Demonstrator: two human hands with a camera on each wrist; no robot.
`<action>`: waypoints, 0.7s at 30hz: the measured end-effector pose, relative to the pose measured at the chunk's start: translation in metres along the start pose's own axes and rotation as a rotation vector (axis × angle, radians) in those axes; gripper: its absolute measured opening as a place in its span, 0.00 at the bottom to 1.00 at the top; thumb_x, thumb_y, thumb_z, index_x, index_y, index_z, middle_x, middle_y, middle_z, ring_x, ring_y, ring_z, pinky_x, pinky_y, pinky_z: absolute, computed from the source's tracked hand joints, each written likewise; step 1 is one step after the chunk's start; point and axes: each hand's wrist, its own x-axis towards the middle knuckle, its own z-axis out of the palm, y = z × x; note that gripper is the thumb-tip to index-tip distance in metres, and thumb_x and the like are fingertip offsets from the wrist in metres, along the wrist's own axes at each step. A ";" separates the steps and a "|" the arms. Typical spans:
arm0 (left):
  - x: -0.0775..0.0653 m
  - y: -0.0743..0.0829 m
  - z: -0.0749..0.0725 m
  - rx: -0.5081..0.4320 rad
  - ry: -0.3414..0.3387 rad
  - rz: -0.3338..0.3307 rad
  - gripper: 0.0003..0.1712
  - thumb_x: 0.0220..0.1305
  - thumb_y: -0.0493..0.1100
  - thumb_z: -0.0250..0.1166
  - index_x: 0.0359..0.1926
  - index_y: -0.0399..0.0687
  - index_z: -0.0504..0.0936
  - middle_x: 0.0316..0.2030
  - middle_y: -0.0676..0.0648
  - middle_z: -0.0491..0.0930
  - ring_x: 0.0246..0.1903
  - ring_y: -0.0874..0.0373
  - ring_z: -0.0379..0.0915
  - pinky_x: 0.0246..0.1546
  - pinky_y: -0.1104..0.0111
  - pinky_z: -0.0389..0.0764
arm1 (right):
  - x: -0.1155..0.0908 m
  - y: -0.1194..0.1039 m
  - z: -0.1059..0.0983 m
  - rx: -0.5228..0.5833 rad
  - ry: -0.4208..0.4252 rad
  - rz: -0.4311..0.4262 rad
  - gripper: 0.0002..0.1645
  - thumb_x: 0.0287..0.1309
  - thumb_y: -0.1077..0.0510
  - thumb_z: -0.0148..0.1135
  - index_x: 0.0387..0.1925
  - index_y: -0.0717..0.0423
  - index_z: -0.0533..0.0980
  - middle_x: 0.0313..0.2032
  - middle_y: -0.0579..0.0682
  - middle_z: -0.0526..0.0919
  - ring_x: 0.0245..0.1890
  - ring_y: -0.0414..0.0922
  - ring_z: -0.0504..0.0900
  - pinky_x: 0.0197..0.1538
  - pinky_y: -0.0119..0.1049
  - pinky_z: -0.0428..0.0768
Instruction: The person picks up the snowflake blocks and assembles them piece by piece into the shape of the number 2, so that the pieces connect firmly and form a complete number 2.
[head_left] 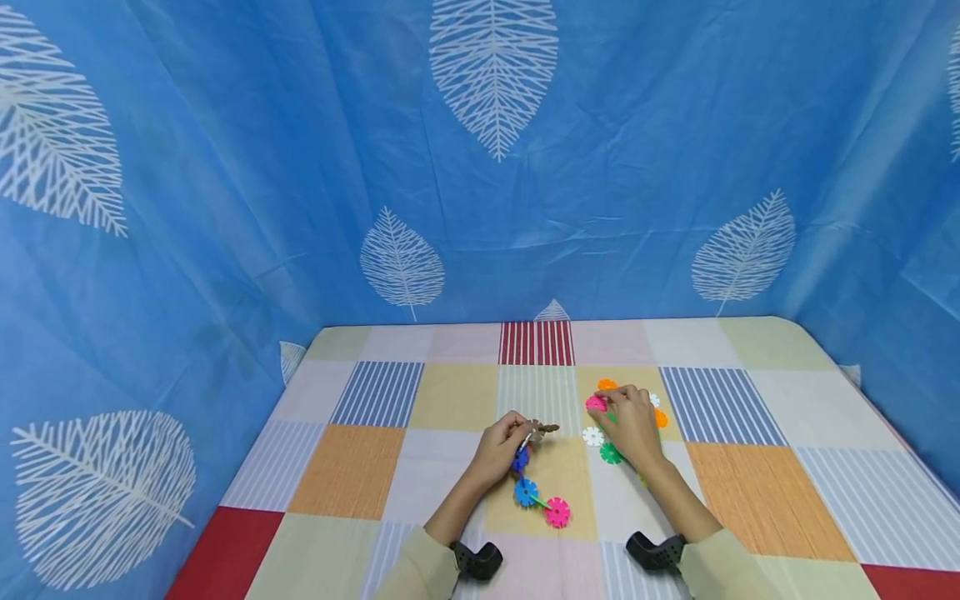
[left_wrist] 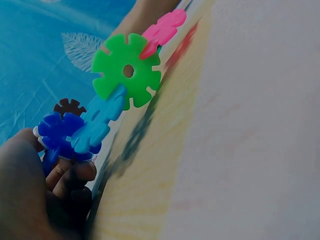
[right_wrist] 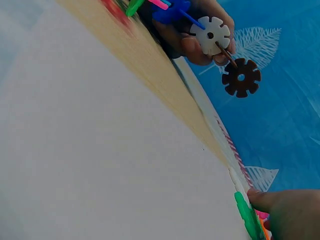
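Well, curtain: blue, with white leaf prints, hanging beyond both hands and at either side of them.
Bench: patchwork cloth of plain, striped and red squares, beneath the hands.
Sleeves: pale, one behind each hand, the left sleeve and the right sleeve.
Left hand: fingers curled, thumb and fingertips pinching the chain near its dark blue and white discs.
Right hand: reaching over the loose discs, fingers bent, thumb and forefinger slightly parted at a pink disc; I cannot tell whether they grip it.
Chain: slotted discs joined at angles, in the left hand and trailing to its right, well apart from the right hand.
Chain's near stretch: dark blue disc at the left fingertips, then light blue disc, green disc, and a pink end disc farthest from that hand.
Chain's other end: white disc by the left fingertips, brown disc past them.
Wrist units: black, at the left wrist and the right wrist.
Loose discs: orange disc just beyond the right fingertips; another white disc and another green disc left of that hand; a second orange one at its right edge.
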 end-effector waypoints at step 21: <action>0.001 -0.004 -0.002 0.024 -0.008 0.022 0.12 0.69 0.37 0.51 0.32 0.32 0.74 0.22 0.32 0.78 0.15 0.67 0.65 0.19 0.77 0.65 | -0.026 -0.047 0.003 1.057 -0.168 0.490 0.17 0.55 0.69 0.59 0.45 0.75 0.68 0.24 0.55 0.81 0.24 0.47 0.82 0.33 0.43 0.81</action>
